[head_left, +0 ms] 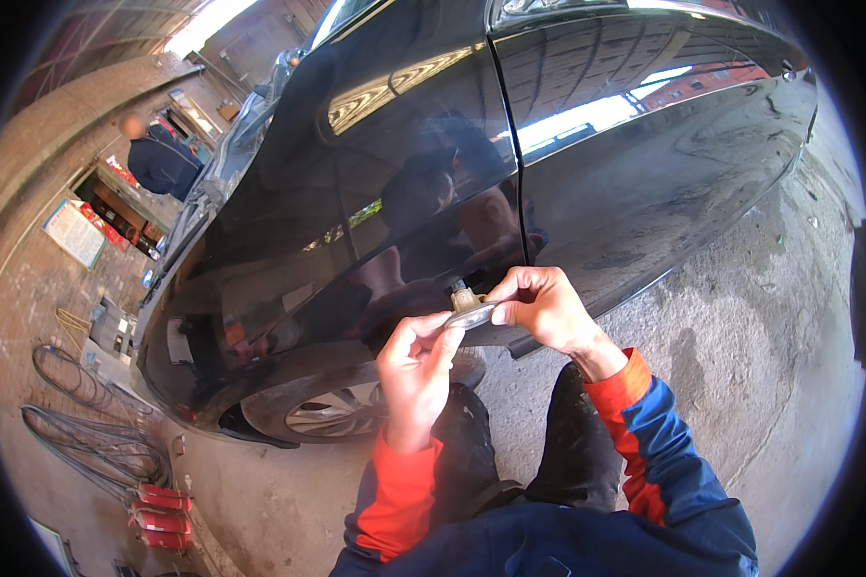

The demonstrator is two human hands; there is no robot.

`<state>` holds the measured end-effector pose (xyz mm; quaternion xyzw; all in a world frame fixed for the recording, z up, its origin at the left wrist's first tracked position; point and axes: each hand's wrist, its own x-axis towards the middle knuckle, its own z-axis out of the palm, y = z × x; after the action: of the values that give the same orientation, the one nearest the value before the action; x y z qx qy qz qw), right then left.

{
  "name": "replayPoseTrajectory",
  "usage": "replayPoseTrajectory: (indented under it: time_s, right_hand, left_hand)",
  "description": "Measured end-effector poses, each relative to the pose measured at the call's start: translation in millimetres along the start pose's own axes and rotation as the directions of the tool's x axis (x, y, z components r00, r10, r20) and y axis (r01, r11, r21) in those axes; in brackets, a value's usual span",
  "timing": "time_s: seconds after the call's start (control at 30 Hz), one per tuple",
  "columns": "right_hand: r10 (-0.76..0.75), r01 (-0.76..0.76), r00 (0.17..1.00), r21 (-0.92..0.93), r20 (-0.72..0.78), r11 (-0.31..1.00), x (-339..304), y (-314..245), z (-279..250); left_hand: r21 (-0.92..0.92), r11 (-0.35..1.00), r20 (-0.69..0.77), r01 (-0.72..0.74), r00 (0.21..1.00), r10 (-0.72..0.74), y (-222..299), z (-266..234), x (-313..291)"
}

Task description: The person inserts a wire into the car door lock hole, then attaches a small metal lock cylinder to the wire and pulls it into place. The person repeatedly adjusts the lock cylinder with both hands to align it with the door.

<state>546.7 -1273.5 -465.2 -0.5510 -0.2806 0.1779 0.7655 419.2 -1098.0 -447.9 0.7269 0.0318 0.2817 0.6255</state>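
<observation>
A small oval side marker light (pixel 472 315), with a pale socket (pixel 465 294) at its back, is held between my hands in front of the black car's front fender (pixel 298 231). My left hand (pixel 416 370) pinches its left end between thumb and fingers. At the right end, my right hand (pixel 547 310) grips it with thumb and bent forefinger. A dark piece stands at the socket's top, close to the fender. Whether it joins the car there I cannot tell. The car's front wheel (pixel 332 412) is beyond my left hand, partly covered by it.
The closed car door (pixel 635 212) extends to the right above the concrete floor (pixel 712 356). Coiled hoses (pixel 96 442) and several red cylinders (pixel 164 516) lie at lower left. A person (pixel 162 162) in dark clothes stands beyond the car's front, near a notice board (pixel 74 234).
</observation>
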Motion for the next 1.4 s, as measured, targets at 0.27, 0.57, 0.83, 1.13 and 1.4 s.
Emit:
replayPoseTrajectory:
  time_s: [0.27,0.57,0.83,1.13,1.4]
  right_hand:
    - [0.031,-0.031,0.999,-0.011,-0.031,0.999,1.3,-10.2,2.9]
    - [0.013,-0.007,0.999,0.115,-0.052,0.993,-5.1,-8.0,7.5]
    - [0.025,-0.018,0.999,0.150,-0.040,0.988,-9.4,-5.7,4.2]
    - [-0.052,0.057,0.997,0.093,-0.055,0.994,-17.5,-0.5,5.7]
    - [-0.215,0.175,0.968,-0.268,-0.130,0.947,-33.0,9.8,24.5]
  left_hand:
    - [-0.024,0.999,-0.049,-0.047,0.998,0.046,-0.9,6.6,4.1]
    - [-0.052,0.996,-0.070,0.072,0.995,-0.076,6.0,7.0,1.5]
    - [-0.088,0.993,-0.080,0.073,0.994,-0.081,6.3,8.4,-1.1]
    - [-0.077,0.995,-0.077,0.063,0.995,-0.069,8.5,10.9,-2.6]
    - [-0.017,1.000,-0.067,-0.019,0.998,0.018,12.1,14.8,-2.2]
